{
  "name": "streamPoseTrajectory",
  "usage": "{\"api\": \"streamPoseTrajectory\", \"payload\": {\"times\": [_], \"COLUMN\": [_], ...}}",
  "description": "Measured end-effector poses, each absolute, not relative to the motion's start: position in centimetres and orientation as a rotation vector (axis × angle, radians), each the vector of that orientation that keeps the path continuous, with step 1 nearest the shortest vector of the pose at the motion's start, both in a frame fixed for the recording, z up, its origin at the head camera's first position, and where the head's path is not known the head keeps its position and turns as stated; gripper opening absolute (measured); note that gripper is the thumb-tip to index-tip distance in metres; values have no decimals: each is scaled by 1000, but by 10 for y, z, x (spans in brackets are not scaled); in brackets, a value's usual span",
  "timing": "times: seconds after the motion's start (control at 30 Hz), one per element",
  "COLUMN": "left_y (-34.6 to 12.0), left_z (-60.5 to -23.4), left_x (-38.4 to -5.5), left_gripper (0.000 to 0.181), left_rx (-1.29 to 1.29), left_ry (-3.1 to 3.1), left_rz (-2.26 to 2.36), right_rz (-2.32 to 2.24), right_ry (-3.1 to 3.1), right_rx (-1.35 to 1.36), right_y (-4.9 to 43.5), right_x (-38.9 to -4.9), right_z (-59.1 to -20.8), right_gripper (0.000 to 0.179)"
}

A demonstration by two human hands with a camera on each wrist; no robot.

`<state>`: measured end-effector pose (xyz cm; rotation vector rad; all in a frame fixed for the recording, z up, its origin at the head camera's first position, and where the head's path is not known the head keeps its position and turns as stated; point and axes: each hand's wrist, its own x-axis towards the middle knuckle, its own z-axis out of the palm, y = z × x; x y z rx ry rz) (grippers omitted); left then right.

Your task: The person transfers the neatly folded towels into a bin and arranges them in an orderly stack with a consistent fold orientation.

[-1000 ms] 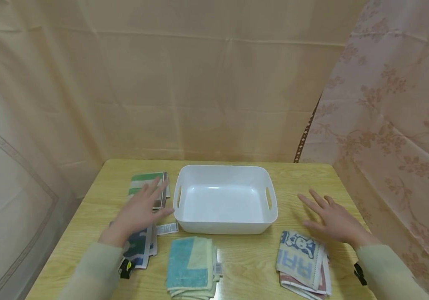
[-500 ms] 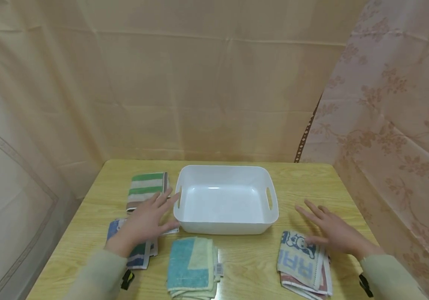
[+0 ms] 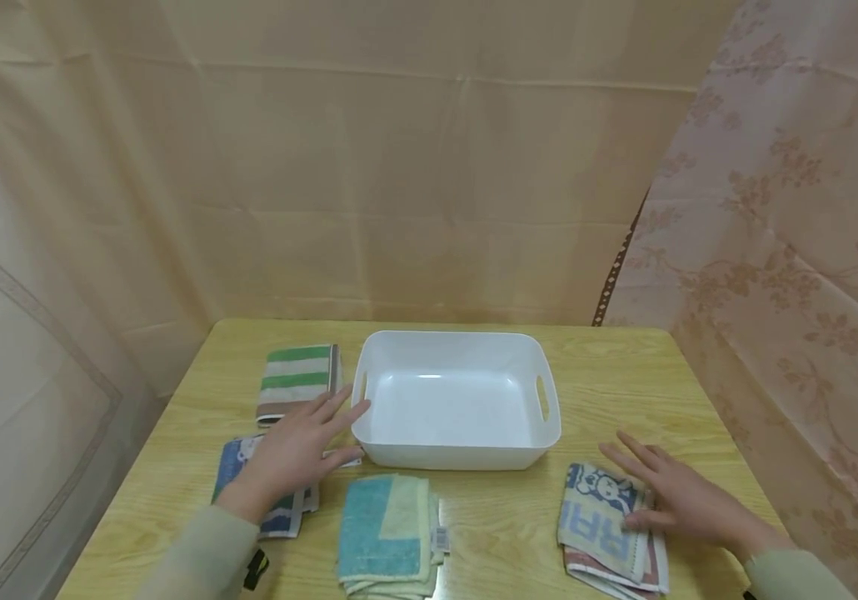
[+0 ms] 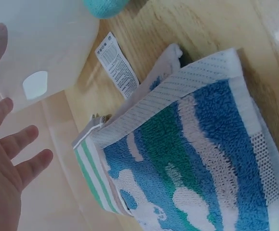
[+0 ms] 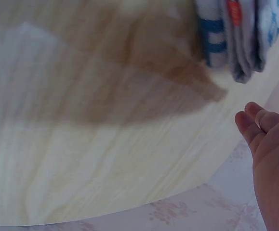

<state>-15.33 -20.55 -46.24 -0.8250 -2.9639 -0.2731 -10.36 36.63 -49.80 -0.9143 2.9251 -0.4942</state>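
Beige-blue folded towel (image 3: 596, 525), long axis approx. front-to-back, lies nr. R edge of table (image 3: 609, 358). R hand (image 3: 691, 500), loosely spread, is nearer, at its R side; L hand (image 3: 296, 450), spread, hovers over blue-green towel (image 4: 209, 144) by white tub (image 3: 444, 457).

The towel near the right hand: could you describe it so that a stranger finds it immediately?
On the wooden table, find the white basket. In the head view, the folded towel lies to its lower right, beside the right hand. It alone lies on that side and, unlike the teal-and-yellow towel, shows large pale-blue letters.
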Motion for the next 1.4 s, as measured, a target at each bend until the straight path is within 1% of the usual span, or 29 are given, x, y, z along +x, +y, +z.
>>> {"api": "streamPoseTrajectory", "payload": {"times": [0.2, 0.37, 0.6, 0.93, 1.4], "left_y": [-203, -201, -199, -198, -198], "left_z": [-464, -462, -463, -462, -460], "left_x": [-152, -152, -152, -153, -153], "left_gripper": [67, 63, 63, 62, 62], "left_rx": [-797, -789, -779, -792, -792], "left_ry": [-2914, -2880, -2881, -2873, -2874], "left_rz": [-263, -254, -244, -247, -199], "right_rz": [-426, -390, -350, -286, -340], "right_ry": [2973, 2960, 2900, 2969, 2949], "right_rx": [-1010, -981, -951, -1053, -1062], "right_y": [371, 372, 373, 373, 370], "right_x": [-95, -88, -83, -81, -84], "right_z": [-507, -509, -509, -519, -521], "right_gripper": [97, 96, 91, 82, 82]}}
